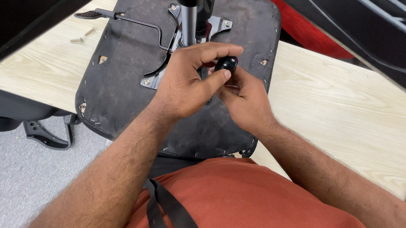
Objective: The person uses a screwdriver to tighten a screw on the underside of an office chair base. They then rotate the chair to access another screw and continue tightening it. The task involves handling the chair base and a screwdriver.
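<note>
Black and glossy, the small round knob [227, 63] sits pinched in the left hand [186, 81] just right of the metal post [189, 19] on the upturned seat [131, 54]. It looks hard, light and slippery; fingertips around its sides suit it. The right hand [245, 98] is curled shut beneath, touching it.

A pale wooden worktop [355, 111] carries an upturned seat [121, 79]; two screws [82, 36] lie beside it.

Glossy black plastic knob [227, 63]; matt cloth seat underside [122, 74]; pale wood-grain table [365, 118].
</note>
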